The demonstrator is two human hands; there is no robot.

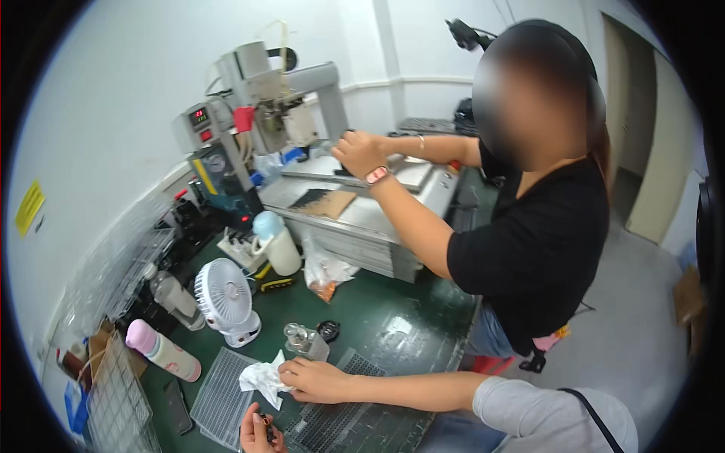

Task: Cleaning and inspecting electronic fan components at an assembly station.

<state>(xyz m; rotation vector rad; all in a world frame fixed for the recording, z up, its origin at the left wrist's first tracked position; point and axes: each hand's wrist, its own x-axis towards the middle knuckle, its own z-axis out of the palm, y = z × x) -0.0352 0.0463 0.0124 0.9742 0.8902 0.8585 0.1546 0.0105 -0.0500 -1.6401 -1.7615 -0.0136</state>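
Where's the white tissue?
Head view, lower left of centre: the tissue is pinched in the right hand, between the clear glass bottle and the left hand.

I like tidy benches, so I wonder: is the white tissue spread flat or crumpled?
Crumpled: the white tissue is bunched into folds at the right hand, with loose corners sticking out.

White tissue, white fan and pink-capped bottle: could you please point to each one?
White tissue (261,379), head view: its crumpled middle.
White fan (224,293), head view: its round grille.
Pink-capped bottle (168,354), head view: its pale body.
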